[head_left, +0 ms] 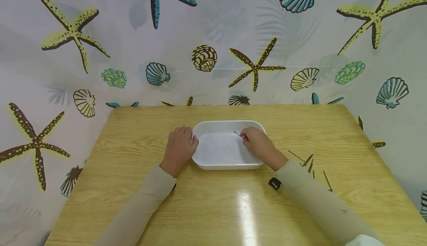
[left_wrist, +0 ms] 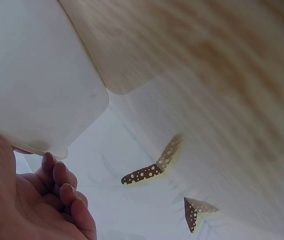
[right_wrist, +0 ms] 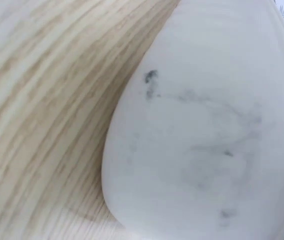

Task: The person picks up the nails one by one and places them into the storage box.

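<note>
- The right hand (head_left: pixel 258 144) hangs over the far right corner of the white tray (head_left: pixel 213 164), its fingertips pinched round a thin metal nail (head_left: pixel 238 134) that sticks out to the left above the tray's floor
- The left hand (head_left: pixel 180 147) rests against the tray's left end, fingers curled against the rim as if steadying it; in the left wrist view the fingers (left_wrist: pixel 64 187) are bent just below the tray's corner (left_wrist: pixel 57 100), so I read this as a light grip on the rim
- The tray sits on the wooden table (head_left: pixel 233 209), about in the middle; nothing else shows plainly inside it
- More nails (head_left: pixel 308 162) lie loose on the table to the right of the tray, near the right sleeve
- The nail looks stiff, light and smooth, so it will likely slip or roll if squeezed loosely; a fingertip pinch near mid-shaft seems safest, away from the point
- The tray looks like thin plastic, light enough to slide, hence worth bracing at its rim
</note>
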Demonstrator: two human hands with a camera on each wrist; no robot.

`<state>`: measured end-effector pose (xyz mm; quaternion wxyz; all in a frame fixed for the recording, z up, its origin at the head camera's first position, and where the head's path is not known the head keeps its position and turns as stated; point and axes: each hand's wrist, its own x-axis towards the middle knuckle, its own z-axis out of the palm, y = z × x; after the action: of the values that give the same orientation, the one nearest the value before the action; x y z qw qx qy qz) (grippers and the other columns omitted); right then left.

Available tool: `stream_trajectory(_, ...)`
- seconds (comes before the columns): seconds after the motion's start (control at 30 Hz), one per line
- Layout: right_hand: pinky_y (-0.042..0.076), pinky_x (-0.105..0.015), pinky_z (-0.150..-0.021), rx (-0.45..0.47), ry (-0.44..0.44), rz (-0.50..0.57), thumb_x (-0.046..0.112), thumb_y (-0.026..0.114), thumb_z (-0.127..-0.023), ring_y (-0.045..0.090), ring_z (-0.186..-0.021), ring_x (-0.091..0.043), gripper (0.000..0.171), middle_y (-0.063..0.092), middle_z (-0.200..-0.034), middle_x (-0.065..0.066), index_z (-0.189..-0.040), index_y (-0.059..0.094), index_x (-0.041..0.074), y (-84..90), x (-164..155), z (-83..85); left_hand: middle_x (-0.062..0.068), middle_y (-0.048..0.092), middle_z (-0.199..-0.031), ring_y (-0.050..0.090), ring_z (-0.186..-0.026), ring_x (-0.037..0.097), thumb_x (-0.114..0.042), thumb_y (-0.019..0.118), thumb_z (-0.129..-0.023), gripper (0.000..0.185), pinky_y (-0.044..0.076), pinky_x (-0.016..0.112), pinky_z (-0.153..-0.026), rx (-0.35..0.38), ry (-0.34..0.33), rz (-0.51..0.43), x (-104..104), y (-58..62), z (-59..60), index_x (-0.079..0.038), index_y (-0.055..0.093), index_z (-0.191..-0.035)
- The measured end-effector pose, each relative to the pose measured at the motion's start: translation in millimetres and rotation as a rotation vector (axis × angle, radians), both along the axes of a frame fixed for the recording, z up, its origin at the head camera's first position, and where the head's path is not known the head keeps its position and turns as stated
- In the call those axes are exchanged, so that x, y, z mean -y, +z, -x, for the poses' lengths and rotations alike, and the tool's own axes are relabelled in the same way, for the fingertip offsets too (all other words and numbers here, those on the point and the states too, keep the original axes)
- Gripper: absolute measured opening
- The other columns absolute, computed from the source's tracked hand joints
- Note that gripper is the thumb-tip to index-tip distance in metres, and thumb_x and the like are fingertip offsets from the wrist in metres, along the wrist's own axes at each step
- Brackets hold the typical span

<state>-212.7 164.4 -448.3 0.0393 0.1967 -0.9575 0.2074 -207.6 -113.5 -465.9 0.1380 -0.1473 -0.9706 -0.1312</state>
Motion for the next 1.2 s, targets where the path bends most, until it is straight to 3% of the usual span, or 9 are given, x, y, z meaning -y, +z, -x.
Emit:
stream_trajectory(0.33,0.047,-0.036,-0.077,0.055,-0.097,-0.064,0.002,0.061,-0.083,0.059,-0.087,-0.021,0.015,0.064,-0.093,-0.010,-0.097,0.066,0.000,-2.1,6,2.1,0.002,0.044,-0.073,0.041,-0.069,0.021,-0.024,0.045,-0.092,0.020,0.032,0.036,-0.065,-0.008,-0.006,-0.005,1,-0.7,-0.4,-0.010,0.046,-0.076)
stream_trajectory(0.5,0.048,-0.035,-0.074,0.036,-0.128,-0.088,0.003,0.062,-0.083,0.058,-0.084,-0.021,0.015,0.064,-0.091,-0.010,-0.097,0.066,0.000,-3.0,9,1.3,0.002,0.044,-0.073,0.040,-0.069,0.021,-0.024,0.045,-0.092,0.021,0.032,0.036,-0.064,-0.016,-0.013,-0.005,1,-0.6,-1.1,-0.010,0.046,-0.076)
stream_trajectory(1.2,0.046,-0.038,-0.078,0.011,-0.121,-0.106,-0.002,0.060,-0.080,0.059,-0.085,-0.025,0.013,0.064,-0.089,-0.011,-0.091,0.067,0.000,-15.9,11,8.0,0.001,0.039,-0.069,0.037,-0.065,0.020,-0.023,0.045,-0.092,0.022,0.030,0.035,-0.062,-0.038,-0.025,-0.012,2,-4.9,-0.4,-0.012,0.041,-0.073)
